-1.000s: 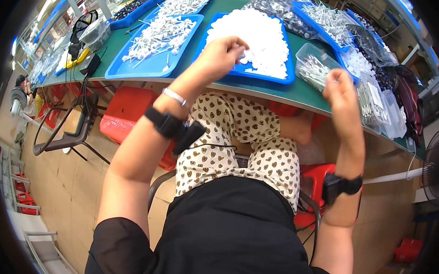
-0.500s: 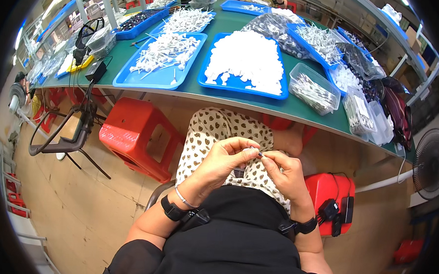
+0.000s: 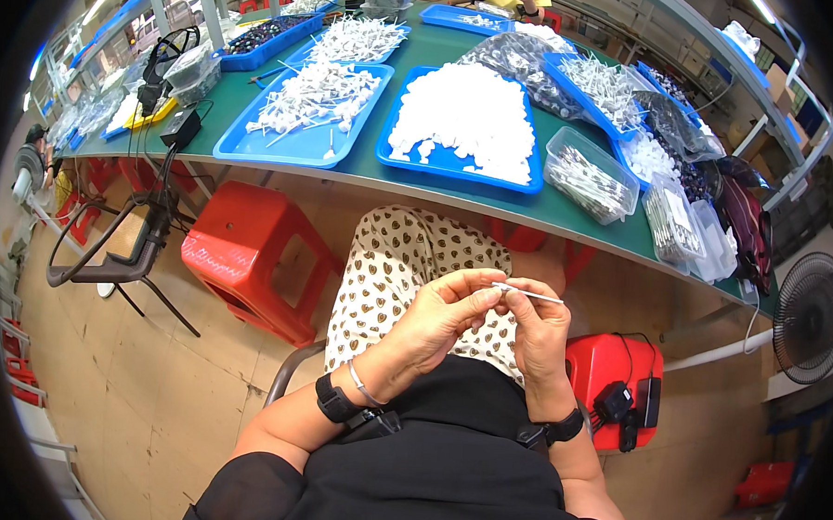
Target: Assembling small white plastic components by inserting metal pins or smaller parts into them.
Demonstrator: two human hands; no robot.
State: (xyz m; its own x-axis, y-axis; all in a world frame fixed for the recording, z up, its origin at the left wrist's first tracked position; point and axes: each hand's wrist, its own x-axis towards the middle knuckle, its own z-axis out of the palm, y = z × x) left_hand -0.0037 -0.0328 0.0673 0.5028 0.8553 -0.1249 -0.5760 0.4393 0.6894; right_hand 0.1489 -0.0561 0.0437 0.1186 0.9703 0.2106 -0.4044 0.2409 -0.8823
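My two hands meet above my lap, fingertips close together. A thin white stick [image 3: 540, 296] lies slantwise across the fingers of my right hand [image 3: 540, 338], which grips it between thumb and fingers. The stick's left end reaches the fingertips of my left hand [image 3: 444, 319]. The left thumb and forefinger are pinched there on something small, mostly hidden by the fingers. Beyond my knees, on the green table [image 3: 355, 169], stand a blue tray [image 3: 291, 150] of white sticks with rounded heads and a blue tray [image 3: 457, 174] heaped with small white pieces.
Clear plastic boxes of thin sticks [image 3: 589, 181] stand at the table's right edge, beside more blue trays and dark bags [image 3: 523, 65]. A red stool [image 3: 241, 243] is at my left; another red stool [image 3: 598, 361] carries black adapters. A fan [image 3: 804, 319] stands far right. Someone in yellow sits across the table.
The white stick now shows across my right fingers, where a small dark piece showed between the hands before. My right hand has turned more upright and shifted slightly left.
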